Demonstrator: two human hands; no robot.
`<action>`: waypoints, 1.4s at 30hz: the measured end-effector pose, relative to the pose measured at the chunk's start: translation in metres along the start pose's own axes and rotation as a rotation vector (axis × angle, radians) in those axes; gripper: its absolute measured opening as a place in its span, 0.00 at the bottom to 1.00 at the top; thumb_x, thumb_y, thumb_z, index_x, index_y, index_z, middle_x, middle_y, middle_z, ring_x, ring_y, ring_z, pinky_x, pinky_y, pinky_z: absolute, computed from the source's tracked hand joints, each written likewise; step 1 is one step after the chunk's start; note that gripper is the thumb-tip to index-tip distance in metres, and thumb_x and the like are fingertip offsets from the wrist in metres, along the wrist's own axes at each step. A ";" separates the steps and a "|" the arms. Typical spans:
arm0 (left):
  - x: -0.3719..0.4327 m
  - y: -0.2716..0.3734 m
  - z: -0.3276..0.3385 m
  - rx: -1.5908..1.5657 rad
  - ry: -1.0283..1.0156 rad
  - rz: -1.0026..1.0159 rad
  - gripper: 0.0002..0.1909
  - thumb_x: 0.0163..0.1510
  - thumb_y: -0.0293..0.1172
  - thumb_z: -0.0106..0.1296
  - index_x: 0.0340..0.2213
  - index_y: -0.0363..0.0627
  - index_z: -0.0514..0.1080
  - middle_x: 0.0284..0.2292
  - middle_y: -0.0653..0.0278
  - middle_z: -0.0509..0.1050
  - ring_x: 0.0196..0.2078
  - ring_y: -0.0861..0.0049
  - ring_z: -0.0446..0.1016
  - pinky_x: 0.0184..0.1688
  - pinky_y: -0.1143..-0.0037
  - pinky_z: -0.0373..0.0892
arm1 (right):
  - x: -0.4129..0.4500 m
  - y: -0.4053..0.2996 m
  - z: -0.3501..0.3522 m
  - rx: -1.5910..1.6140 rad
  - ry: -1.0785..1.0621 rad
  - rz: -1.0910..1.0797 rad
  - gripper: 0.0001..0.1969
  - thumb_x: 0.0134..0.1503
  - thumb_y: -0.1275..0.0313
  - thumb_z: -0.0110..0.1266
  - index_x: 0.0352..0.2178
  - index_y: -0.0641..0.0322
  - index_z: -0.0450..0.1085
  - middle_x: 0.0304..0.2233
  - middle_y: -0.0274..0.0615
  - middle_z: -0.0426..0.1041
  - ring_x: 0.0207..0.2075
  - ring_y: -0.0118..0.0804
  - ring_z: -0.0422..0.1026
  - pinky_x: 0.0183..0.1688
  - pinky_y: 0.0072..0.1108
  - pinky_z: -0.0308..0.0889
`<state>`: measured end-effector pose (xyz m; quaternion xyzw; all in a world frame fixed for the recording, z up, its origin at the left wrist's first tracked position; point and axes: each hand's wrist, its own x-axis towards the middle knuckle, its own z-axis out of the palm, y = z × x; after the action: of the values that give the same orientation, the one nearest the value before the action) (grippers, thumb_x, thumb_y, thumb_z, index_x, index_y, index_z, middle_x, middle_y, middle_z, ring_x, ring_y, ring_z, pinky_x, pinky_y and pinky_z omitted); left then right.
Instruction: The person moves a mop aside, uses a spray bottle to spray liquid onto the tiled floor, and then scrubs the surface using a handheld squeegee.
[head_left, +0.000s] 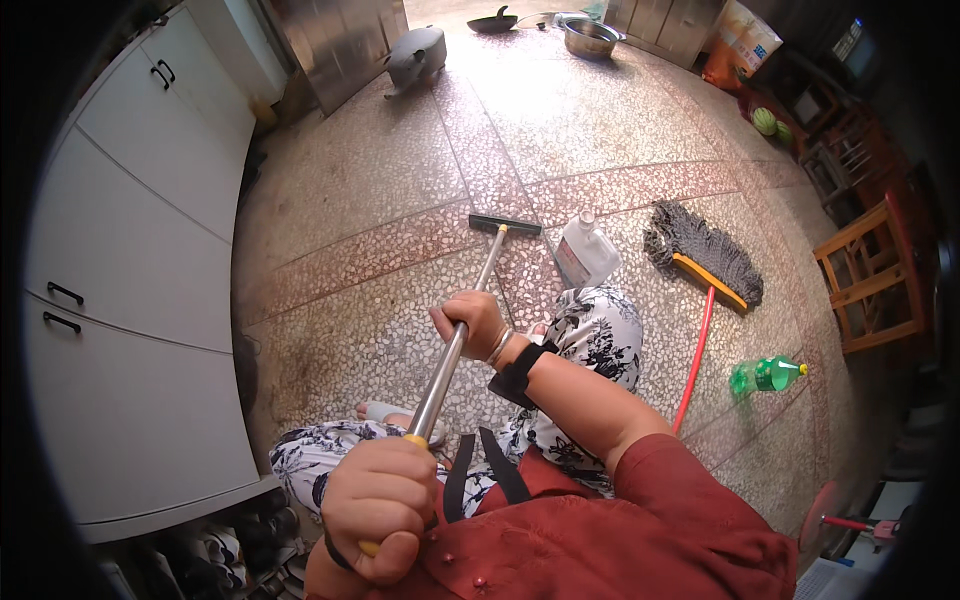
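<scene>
My left hand (379, 510) is closed around the yellow end of a metal pole, low in the view. Farther up the same pole, my right hand (476, 324) grips it from the right. The pole runs to a floor squeegee's dark head (484, 222), which lies on the speckled terrazzo floor (360, 300). Just right of that head stands a white plastic jug (589, 251) with a label. A grey string mop (705, 244) with a red handle lies farther right. Right of the red handle is a green plastic bottle (769, 373) with a yellow cap.
White cabinets (150, 247) line the left side, with shoes (221, 559) beneath. A grey animal-shaped stool (416, 58), a metal pot (591, 39) and a dark pan (492, 24) are near the doorway. Watermelons (764, 121) and a wooden chair (874, 277) are at right.
</scene>
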<state>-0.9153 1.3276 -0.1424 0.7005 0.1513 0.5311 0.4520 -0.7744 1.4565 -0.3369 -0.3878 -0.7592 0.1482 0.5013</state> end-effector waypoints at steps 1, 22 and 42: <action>0.000 0.027 -0.007 -0.094 0.037 -0.011 0.23 0.51 0.35 0.44 0.07 0.43 0.54 0.06 0.67 0.57 0.09 0.73 0.58 0.18 0.74 0.60 | 0.006 -0.033 0.003 0.082 0.020 0.009 0.15 0.42 0.73 0.53 0.07 0.55 0.57 0.07 0.39 0.59 0.11 0.40 0.62 0.15 0.27 0.58; 0.015 0.046 -0.011 -0.011 0.008 0.051 0.21 0.50 0.34 0.43 0.07 0.44 0.56 0.07 0.67 0.58 0.07 0.77 0.56 0.11 0.80 0.55 | 0.001 -0.074 0.013 0.188 0.016 -0.036 0.17 0.42 0.74 0.54 0.06 0.57 0.55 0.06 0.39 0.57 0.09 0.41 0.60 0.13 0.28 0.55; 0.009 0.085 -0.010 0.019 -0.049 -0.004 0.22 0.52 0.36 0.43 0.08 0.45 0.55 0.08 0.67 0.59 0.08 0.74 0.58 0.13 0.76 0.54 | 0.002 -0.087 0.020 0.235 0.012 -0.083 0.18 0.43 0.71 0.54 0.06 0.55 0.55 0.07 0.38 0.58 0.10 0.41 0.62 0.13 0.28 0.56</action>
<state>-0.9434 1.2922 -0.0686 0.7172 0.1464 0.5116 0.4500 -0.8312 1.4042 -0.2909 -0.2956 -0.7489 0.2130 0.5535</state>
